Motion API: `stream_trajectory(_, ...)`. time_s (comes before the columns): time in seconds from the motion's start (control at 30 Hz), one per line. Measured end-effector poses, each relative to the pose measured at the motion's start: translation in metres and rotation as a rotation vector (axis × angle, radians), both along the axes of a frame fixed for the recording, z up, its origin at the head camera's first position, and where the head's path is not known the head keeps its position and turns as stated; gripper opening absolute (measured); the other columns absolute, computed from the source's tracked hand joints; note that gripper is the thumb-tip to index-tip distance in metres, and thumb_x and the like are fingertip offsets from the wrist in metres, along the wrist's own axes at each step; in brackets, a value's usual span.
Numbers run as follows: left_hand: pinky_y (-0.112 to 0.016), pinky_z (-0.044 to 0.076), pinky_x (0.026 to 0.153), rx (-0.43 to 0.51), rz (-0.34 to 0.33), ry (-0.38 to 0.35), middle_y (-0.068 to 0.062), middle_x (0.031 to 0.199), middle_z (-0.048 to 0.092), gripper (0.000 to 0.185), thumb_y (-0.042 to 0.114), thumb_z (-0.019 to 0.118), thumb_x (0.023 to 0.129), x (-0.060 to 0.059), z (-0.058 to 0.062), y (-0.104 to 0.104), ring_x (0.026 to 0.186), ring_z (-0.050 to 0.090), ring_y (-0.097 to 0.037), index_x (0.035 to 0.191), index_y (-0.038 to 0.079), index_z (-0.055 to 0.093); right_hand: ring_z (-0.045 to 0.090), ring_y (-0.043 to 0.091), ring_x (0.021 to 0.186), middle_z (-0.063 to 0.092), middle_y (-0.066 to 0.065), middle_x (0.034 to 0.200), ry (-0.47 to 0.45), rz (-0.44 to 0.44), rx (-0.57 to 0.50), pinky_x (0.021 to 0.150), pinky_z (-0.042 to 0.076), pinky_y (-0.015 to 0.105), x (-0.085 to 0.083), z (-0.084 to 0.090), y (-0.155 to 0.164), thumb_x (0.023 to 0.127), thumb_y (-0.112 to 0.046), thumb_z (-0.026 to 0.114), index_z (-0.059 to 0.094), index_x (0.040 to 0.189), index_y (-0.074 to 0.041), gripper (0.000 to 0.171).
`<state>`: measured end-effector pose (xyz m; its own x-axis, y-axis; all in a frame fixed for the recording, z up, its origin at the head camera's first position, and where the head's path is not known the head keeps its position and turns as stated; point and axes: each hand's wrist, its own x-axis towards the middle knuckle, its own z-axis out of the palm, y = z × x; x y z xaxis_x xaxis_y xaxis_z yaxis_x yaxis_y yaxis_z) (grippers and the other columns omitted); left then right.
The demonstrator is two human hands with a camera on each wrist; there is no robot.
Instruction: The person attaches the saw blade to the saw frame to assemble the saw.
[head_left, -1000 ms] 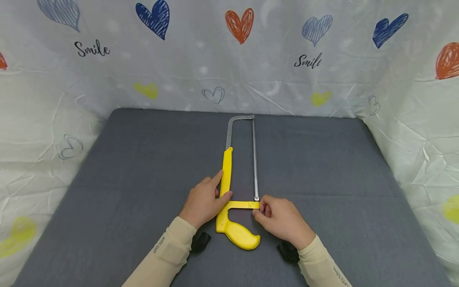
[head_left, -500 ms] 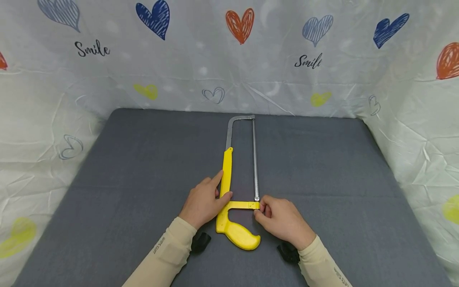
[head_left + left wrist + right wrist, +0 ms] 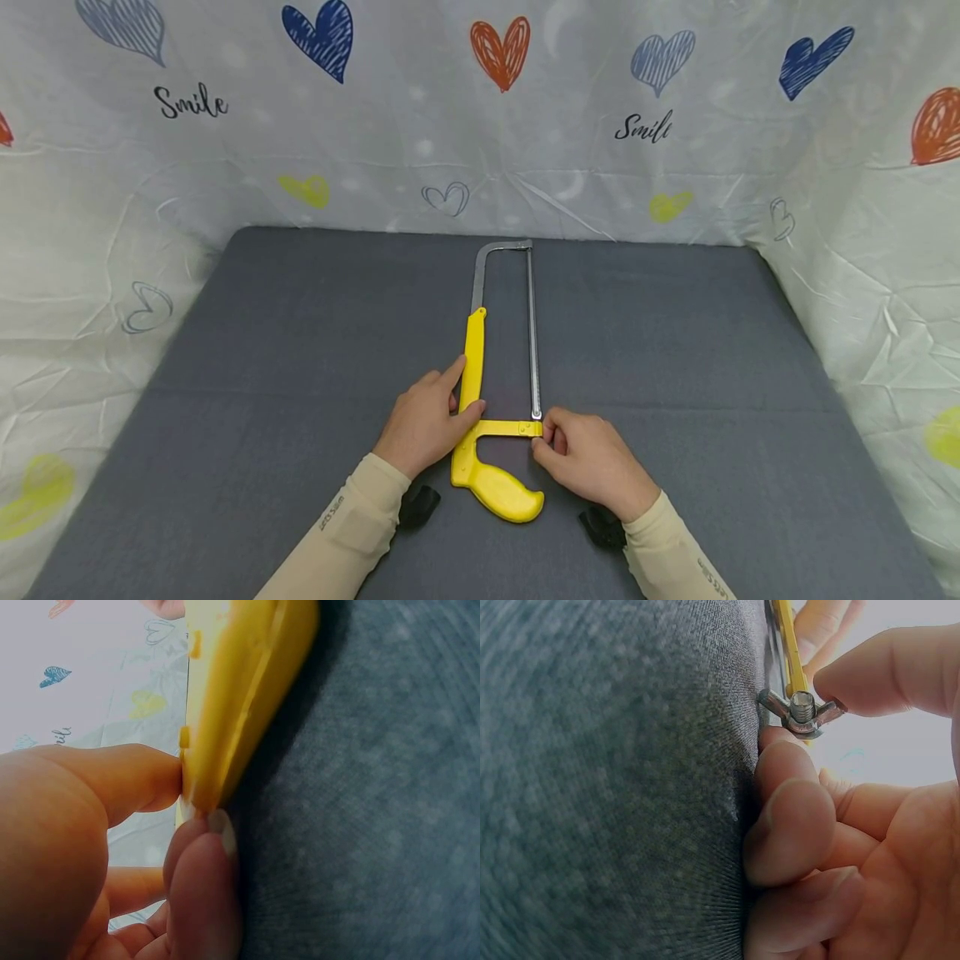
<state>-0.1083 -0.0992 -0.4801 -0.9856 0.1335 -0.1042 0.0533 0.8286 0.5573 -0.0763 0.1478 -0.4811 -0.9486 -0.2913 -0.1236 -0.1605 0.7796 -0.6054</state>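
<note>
Lying flat near the middle of the grey tabletop (image 3: pixel 262 350), a hacksaw (image 3: pixel 476 367) points away from the person, its yellow grip (image 3: pixel 498 492) at the near end and its metal bow (image 3: pixel 501 247) at the far end. The blade (image 3: pixel 533 333) runs along the right side of the frame, parallel to the yellow back bar, and meets a short yellow crossbar (image 3: pixel 510 428) just beyond the grip.

The left hand (image 3: pixel 423 421) rests against the left side of the yellow bar, forefinger stretched along it and thumb pressed to the corner where the crossbar starts; in the left wrist view thumb and fingertip (image 3: pixel 206 855) touch the yellow plastic edge (image 3: pixel 240 697) with fingers nearly straight.

The right hand (image 3: pixel 592 458) sits at the right end of the crossbar, just beside the near end of the blade. In the right wrist view its thumb (image 3: pixel 889 671) and a curled finger (image 3: pixel 791 802) pinch a steel wing nut (image 3: pixel 801 711) on a threaded stud, one digit on each side of the wings.

Both forearms wear beige sleeves (image 3: pixel 345 533). A black wrist mount (image 3: pixel 418 505) shows under the left wrist, and another (image 3: pixel 602 527) under the right.

A white sheet (image 3: pixel 480 125) printed with coloured hearts and the word "Smile" stands behind and to both sides of the tabletop.
</note>
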Motion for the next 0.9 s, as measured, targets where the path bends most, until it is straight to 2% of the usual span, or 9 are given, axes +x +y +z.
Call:
stream_trajectory(0.37,-0.029,0.042,0.06,-0.005,0.008,-0.013,-0.005,0.087,0.055,0.079,0.041,0.077,0.099,-0.0006,0.001,0.0017,0.066,0.049,-0.017,0.165,0.013,0.046,0.041,0.005,0.047,0.049,-0.012,0.06,0.012,0.013,-0.008,0.048,0.033,0.024,-0.0002,-0.0007,0.0013,0.096,-0.023,0.071,0.061,0.082,-0.024,0.018)
stream_trajectory(0.9,-0.029,0.041,0.059,0.005,-0.009,0.014,-0.006,0.085,0.054,0.078,0.037,0.079,0.098,-0.0013,-0.0023,-0.0001,0.064,0.048,-0.017,0.164,0.009,0.047,0.043,0.006,0.048,0.05,-0.011,0.062,0.014,0.037,-0.022,0.049,0.037,0.025,-0.0004,-0.0021,0.0025,0.097,-0.02,0.071,0.064,0.091,-0.022,0.01)
